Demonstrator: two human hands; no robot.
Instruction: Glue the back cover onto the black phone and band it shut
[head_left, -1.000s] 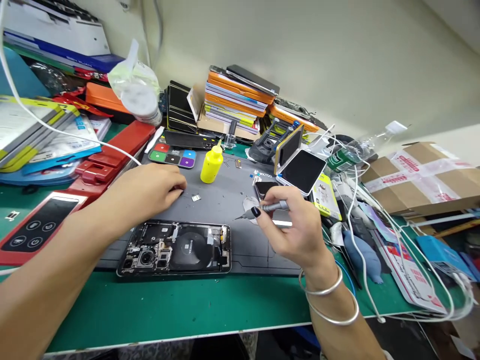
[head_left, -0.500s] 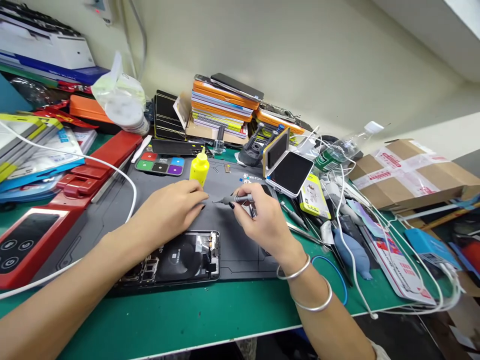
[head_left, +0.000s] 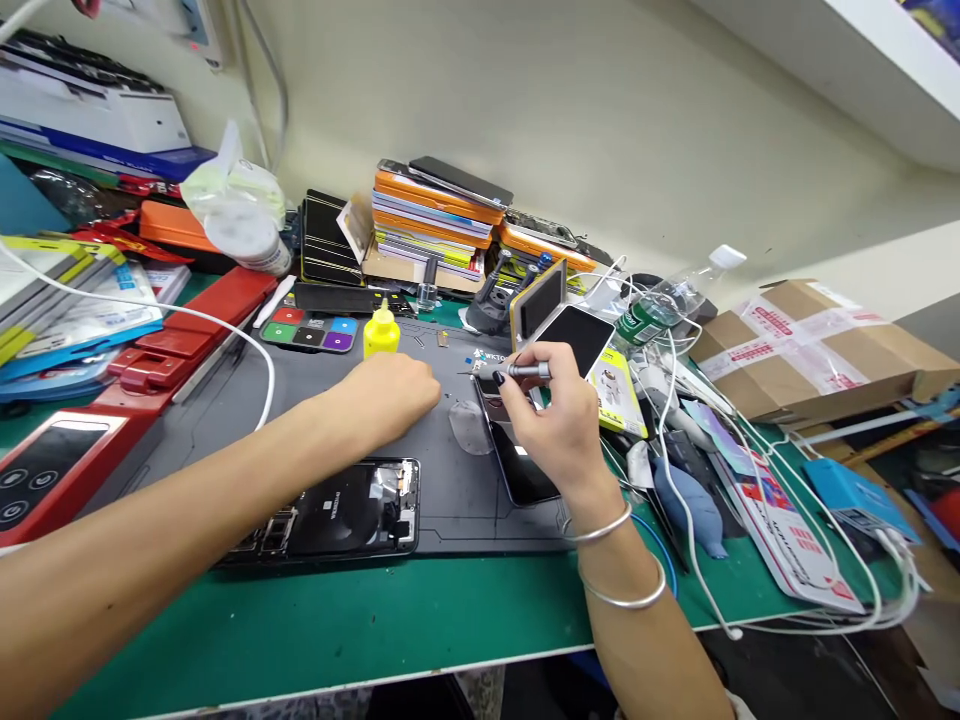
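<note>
My right hand is closed around a slim grey screwdriver, its thin tip pointing left over the grey mat. Beneath that hand lies a black glossy phone, partly covered by it. My left hand hovers over the mat with curled fingers; whatever they may hold is hidden. Just behind it stands a yellow dropper bottle. An opened phone with bared inner parts lies at the mat's front, below my left forearm. A clear film piece rests between the hands.
A red device with a display lies along the left. At the back are stacked orange cases and a screw tray with coloured squares. Rightward are an open flip case, tweezers, a blue air blower, white cables and a cardboard box.
My right hand has moved right and away from me with the screwdriver, over the black phone. My left hand has shifted slightly right and curled. The view has turned a little.
</note>
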